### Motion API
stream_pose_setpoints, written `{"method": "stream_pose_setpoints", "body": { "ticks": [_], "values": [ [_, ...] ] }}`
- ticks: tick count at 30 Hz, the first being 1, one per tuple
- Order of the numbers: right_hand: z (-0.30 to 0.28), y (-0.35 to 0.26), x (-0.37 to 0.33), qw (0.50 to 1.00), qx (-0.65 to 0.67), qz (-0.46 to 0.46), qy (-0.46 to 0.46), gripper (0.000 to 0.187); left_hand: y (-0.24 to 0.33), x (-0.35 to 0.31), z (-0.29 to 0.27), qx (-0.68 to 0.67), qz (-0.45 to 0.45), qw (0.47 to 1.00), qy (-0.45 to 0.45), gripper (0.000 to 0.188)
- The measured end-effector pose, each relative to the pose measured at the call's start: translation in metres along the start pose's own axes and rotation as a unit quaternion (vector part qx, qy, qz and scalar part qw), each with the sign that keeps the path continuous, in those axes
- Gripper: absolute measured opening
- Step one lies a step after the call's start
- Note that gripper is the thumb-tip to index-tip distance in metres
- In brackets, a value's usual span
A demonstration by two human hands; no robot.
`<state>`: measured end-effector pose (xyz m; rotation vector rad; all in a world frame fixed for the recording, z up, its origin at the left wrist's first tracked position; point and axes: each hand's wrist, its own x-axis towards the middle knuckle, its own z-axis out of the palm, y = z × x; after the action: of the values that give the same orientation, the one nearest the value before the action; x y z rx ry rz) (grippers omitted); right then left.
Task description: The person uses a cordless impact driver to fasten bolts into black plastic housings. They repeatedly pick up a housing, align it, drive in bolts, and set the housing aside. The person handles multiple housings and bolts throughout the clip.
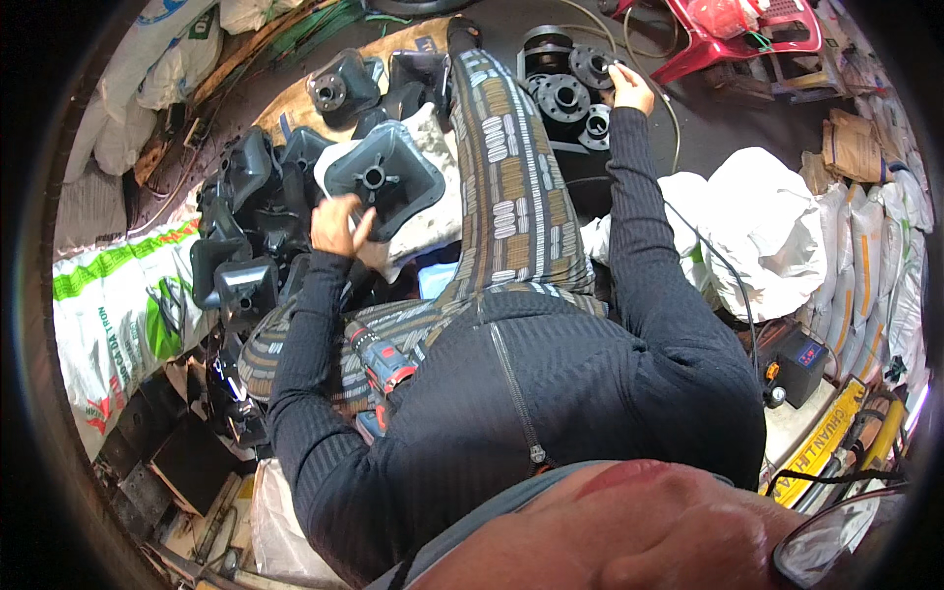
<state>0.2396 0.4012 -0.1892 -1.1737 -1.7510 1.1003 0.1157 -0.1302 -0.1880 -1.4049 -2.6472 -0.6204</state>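
**Hub bare on one housing, disc at the right fingertips, plenty of the heap left**

The patterned trouser leg (501, 167) is the landmark, stretched out from the lap. To its left sprawls the largest group, a heap of dark housings (248, 172); a good share of the work probably lies there. Between heap and leg is a white sack (430, 133), and on it, just left of the leg, sits the square black housing (405, 185) in hand, funnel-shaped, its open side up. The hub (374, 178) in its middle shows no disc, so this one looks unfinished. Farther out, also left of the leg, a second housing (358, 81) carries a holed disc, which suggests that at least one is further along.

Right of the leg stands a cluster of round metal parts (560, 96), seemingly the supply, with several pieces left to use. The cordless drill (383, 359) lies on the lap, back from the leg's near end, and is not in use.

The left hand (336, 226), left of the leg, is loosely spread at the near edge of the square housing, thumb apart, gripping nothing visible. The right hand (631, 90), right of the leg, pinches thumb and fingers nearly together on the rim of a grey disc (594, 66); at this distance, I cannot tell whether it is lifted clear of the cluster.
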Motion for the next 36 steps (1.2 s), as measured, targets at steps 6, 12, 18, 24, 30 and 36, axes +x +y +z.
{"method": "stream_pose_setpoints", "body": {
  "ticks": [6,12,18,24,30,36],
  "values": [
    [0.021,0.024,0.013,0.953,-0.269,-0.113,-0.083,0.041,-0.009,0.042,0.014,-0.009,-0.073,0.996,-0.043,0.065],
    [0.025,0.019,0.025,0.901,-0.400,-0.139,-0.093,0.035,-0.009,0.034,0.026,-0.024,-0.087,0.987,-0.132,0.066],
    [0.007,-0.065,-0.011,0.953,-0.229,-0.179,-0.086,0.031,0.030,0.054,-0.005,0.002,-0.100,0.976,-0.195,0.066],
    [0.037,-0.136,-0.140,0.869,-0.012,-0.272,-0.412,0.021,0.115,0.059,-0.197,-0.448,0.007,0.856,0.259,0.035],
    [0.090,-0.136,-0.243,0.745,-0.058,-0.449,-0.490,0.017,0.131,0.042,-0.309,-0.451,0.210,0.858,0.128,0.038],
    [0.104,-0.114,-0.250,0.712,-0.096,-0.492,-0.492,0.015,0.142,0.035,-0.309,-0.472,0.204,0.848,0.127,0.038]
  ]
}}
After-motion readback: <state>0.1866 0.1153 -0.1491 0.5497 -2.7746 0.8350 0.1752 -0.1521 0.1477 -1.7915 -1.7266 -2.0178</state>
